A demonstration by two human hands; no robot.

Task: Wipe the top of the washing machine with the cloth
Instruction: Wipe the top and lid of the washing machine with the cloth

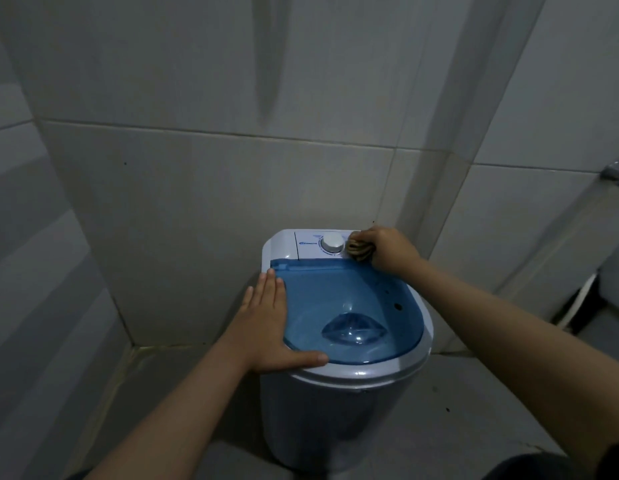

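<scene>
A small round-bodied washing machine (339,403) stands on the floor in a tiled corner, its top facing the camera. Most of that top is a translucent blue lid (353,306) with a moulded dimple near its front; behind the lid runs a white control panel (310,245) carrying 1 round white dial (332,243) and a small blue logo too blurred to read.

The cloth (360,250), a brownish bunched rag, sits on the right end of the control panel, just beside the dial. The right hand (391,249) grips it, fingers curled tight around the wad and pressing it onto the panel.

The left hand (270,317) lies flat on the left side of the lid, palm down, fingers straight and close together pointing toward the panel, thumb stretched along the lid's front rim; it holds nothing.

Pale grey wall tiles (232,174) surround the machine. At the far right edge a metal fitting (616,172) projects from the wall.
</scene>
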